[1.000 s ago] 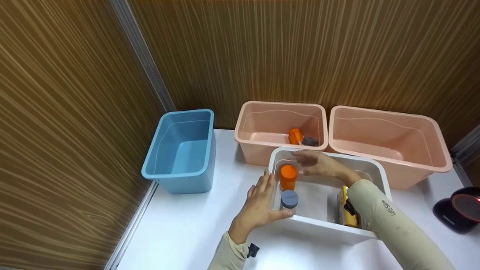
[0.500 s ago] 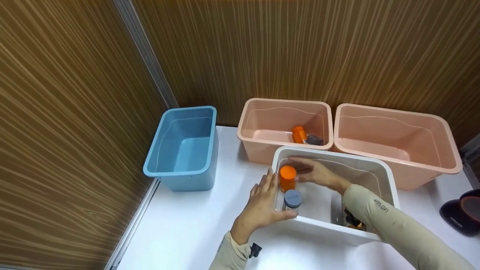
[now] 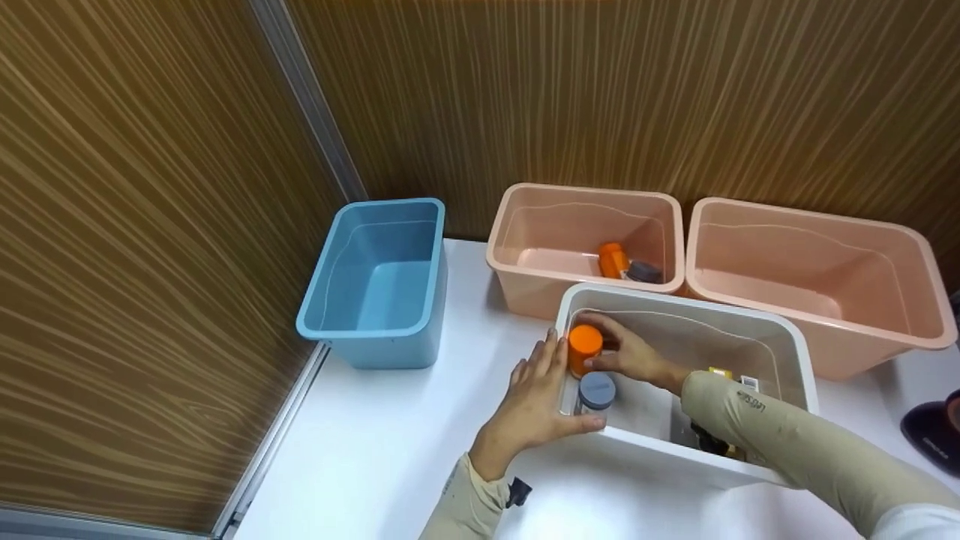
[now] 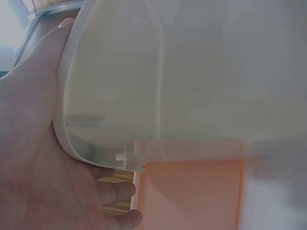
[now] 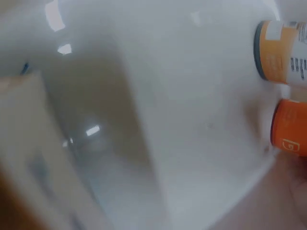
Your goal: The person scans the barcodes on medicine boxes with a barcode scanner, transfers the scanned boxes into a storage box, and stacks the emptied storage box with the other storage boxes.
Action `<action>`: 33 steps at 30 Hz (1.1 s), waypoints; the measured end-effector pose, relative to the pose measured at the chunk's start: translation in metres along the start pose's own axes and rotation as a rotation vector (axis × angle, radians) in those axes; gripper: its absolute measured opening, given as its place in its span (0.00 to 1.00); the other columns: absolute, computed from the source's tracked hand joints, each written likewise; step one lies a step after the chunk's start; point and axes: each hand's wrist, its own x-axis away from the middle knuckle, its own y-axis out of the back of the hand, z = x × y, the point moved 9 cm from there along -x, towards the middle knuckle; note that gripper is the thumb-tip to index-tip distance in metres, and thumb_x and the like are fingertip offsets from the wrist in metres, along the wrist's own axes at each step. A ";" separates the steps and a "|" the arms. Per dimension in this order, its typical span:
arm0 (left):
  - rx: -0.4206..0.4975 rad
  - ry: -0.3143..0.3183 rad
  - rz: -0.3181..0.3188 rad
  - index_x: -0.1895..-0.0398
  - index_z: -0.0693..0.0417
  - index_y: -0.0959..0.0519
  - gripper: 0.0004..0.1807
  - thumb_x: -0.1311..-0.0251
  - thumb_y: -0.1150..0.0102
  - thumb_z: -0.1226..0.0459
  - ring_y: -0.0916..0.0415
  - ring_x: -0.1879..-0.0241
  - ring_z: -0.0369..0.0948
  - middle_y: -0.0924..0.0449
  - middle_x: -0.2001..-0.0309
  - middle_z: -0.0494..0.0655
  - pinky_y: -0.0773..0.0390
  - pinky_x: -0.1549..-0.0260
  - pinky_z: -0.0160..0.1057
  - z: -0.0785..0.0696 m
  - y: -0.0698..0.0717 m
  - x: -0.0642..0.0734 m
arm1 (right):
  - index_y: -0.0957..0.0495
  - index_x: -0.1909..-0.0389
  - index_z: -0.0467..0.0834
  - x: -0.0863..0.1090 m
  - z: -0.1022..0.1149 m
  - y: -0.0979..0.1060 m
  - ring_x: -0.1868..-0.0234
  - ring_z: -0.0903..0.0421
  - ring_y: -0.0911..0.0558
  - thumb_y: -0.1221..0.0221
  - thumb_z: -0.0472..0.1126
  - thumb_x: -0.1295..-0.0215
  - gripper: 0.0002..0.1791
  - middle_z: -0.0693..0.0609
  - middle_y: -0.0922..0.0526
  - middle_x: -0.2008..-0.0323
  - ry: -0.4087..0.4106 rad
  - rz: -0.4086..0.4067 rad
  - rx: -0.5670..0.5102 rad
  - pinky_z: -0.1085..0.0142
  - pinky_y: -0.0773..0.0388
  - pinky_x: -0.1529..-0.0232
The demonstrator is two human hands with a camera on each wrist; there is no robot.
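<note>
In the head view my right hand (image 3: pixel 630 356) reaches into the white bin (image 3: pixel 690 446). Its fingers and thumb curl about an upright orange bottle (image 3: pixel 585 341) with an orange lid, in the bin's left end. Just in front of that bottle stands a second bottle (image 3: pixel 597 391) with a grey lid. My left hand (image 3: pixel 529 401) lies with extended fingers against the bin's left rim, its thumb along the front rim. The left wrist view has the left hand (image 4: pixel 53 139) spread around the bin's corner. In the right wrist view, the orange bottle (image 5: pixel 290 127) shows beside the fingers.
Behind the white bin are two peach bins (image 3: pixel 589 196) (image 3: pixel 817 214); the left one holds an orange bottle (image 3: pixel 613 260) and a grey-lidded one (image 3: pixel 643 271). A blue bin (image 3: pixel 375 330) stands left. Yellow packages (image 3: pixel 720 373) sit at the white bin's right end. A black device (image 3: pixel 934 427) is far right.
My right hand has moved from beside the orange bottle to close around it. The left hand stays at the white bin's corner. The head view has shifted slightly.
</note>
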 end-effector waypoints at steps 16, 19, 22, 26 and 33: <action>0.017 -0.013 -0.007 0.25 0.50 0.67 0.69 0.63 0.57 0.20 0.70 0.28 0.44 0.77 0.25 0.45 0.61 0.34 0.54 -0.001 0.001 0.001 | 0.33 0.37 0.46 -0.010 -0.031 0.007 0.47 0.47 0.31 0.32 0.38 0.45 0.34 0.46 0.31 0.43 -0.074 0.058 0.060 0.48 0.37 0.41; 0.023 -0.010 -0.007 0.25 0.49 0.67 0.69 0.63 0.57 0.20 0.70 0.28 0.45 0.77 0.26 0.44 0.61 0.34 0.54 0.000 0.001 0.000 | 0.33 0.37 0.47 -0.011 -0.024 0.012 0.45 0.46 0.31 0.32 0.37 0.45 0.33 0.46 0.30 0.43 -0.086 0.045 0.033 0.47 0.39 0.39; 0.022 -0.007 -0.010 0.25 0.48 0.68 0.68 0.64 0.57 0.20 0.69 0.28 0.46 0.77 0.25 0.44 0.61 0.35 0.55 0.001 0.001 0.000 | 0.34 0.36 0.45 -0.009 -0.008 0.017 0.45 0.45 0.31 0.34 0.35 0.44 0.34 0.45 0.31 0.42 -0.083 0.050 0.015 0.47 0.39 0.40; 0.025 -0.012 -0.011 0.25 0.48 0.68 0.68 0.64 0.58 0.20 0.69 0.28 0.47 0.76 0.25 0.46 0.61 0.35 0.55 0.000 0.000 0.000 | 0.36 0.36 0.37 -0.002 0.024 0.029 0.46 0.45 0.30 0.35 0.32 0.43 0.34 0.41 0.31 0.43 -0.052 0.039 -0.040 0.54 0.35 0.43; 0.037 -0.020 -0.030 0.25 0.50 0.65 0.69 0.63 0.52 0.22 0.68 0.28 0.47 0.75 0.25 0.47 0.62 0.34 0.53 0.000 0.001 0.000 | 0.36 0.36 0.38 0.009 0.048 0.066 0.47 0.48 0.28 0.36 0.30 0.43 0.33 0.41 0.31 0.44 0.019 -0.034 -0.082 0.65 0.31 0.46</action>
